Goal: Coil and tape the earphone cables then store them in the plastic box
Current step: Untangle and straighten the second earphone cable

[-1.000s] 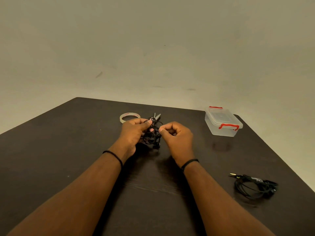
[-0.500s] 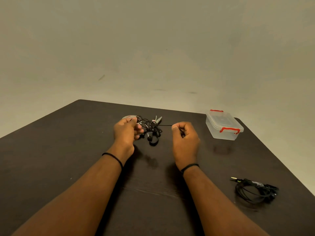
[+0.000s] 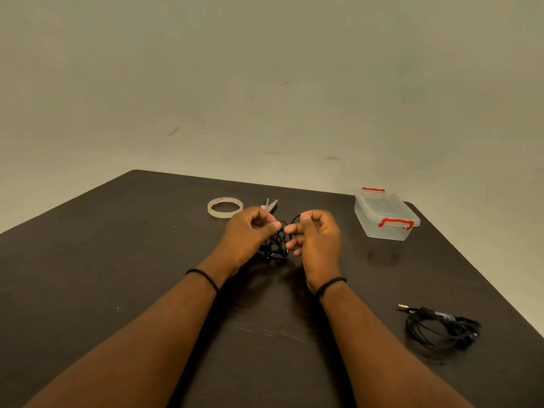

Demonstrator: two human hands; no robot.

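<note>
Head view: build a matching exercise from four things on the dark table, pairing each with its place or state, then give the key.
Things
1. clear roll of tape
2. transparent plastic box with red latches
3. black earphone cable bundle
4. second black earphone cable

Places or states
A. lies loose on the table at the right, near edge
B. held between the left hand and right hand
C. lid on, at the far right
D. lies flat beyond the left hand

Pairs: 1-D, 2-C, 3-B, 4-A
</note>
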